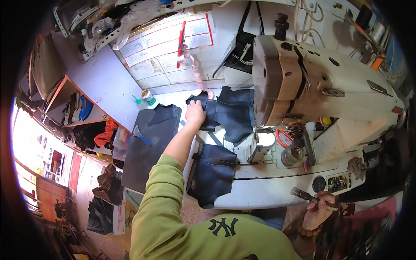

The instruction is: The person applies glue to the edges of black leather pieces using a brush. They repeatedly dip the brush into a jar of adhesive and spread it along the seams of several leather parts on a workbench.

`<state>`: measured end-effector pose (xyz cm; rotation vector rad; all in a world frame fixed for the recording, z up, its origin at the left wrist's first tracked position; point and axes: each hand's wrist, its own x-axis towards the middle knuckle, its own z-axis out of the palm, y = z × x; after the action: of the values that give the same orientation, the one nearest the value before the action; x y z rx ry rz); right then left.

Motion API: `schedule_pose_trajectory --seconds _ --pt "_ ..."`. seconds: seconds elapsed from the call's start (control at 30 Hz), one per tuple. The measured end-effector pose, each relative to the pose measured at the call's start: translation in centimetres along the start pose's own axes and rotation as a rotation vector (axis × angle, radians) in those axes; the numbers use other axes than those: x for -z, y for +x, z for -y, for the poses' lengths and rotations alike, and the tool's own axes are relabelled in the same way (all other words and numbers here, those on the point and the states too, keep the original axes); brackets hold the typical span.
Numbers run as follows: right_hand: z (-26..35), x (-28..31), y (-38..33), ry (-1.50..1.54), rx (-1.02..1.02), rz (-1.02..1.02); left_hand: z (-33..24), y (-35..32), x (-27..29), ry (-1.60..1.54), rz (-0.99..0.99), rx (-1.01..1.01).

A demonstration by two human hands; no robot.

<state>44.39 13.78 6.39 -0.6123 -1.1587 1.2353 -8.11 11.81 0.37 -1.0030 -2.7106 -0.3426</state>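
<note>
My left hand (196, 114) reaches to the back of the white table, fingers bent down onto a small black leather piece (197, 99), pinching it. Beside it lie a larger black leather panel (234, 113) and another, partly under it. Nearer to me a further black leather panel (211, 175) rests at the table's front edge. My right hand (320, 212) is raised at the lower right, closed around a brush (305, 194) with a dark, stained head pointing left.
A sewing machine (299, 86) fills the right side. Near its needle stand a glass jar (293, 155) and red-handled scissors (284, 138). Left of my arm lie a dark board (149, 149) and a blue-handled knife (142, 138). A pink stand (198, 78) rises behind my left hand.
</note>
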Motion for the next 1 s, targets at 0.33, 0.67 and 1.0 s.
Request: schedule_pose_trajectory --seconds 0.33,0.67,1.0 --pt "1.8 -0.5 -0.2 0.01 0.004 0.04 4.1 -4.1 13.0 -0.017 -0.365 -0.162" --pt "2.8 -5.5 -1.0 -0.071 -0.083 0.615 -6.0 -24.5 16.8 -1.966 0.112 0.301" --pt "2.2 -4.7 -1.0 -0.294 -0.122 0.44 -14.4 -28.0 14.5 -1.967 0.937 0.007"
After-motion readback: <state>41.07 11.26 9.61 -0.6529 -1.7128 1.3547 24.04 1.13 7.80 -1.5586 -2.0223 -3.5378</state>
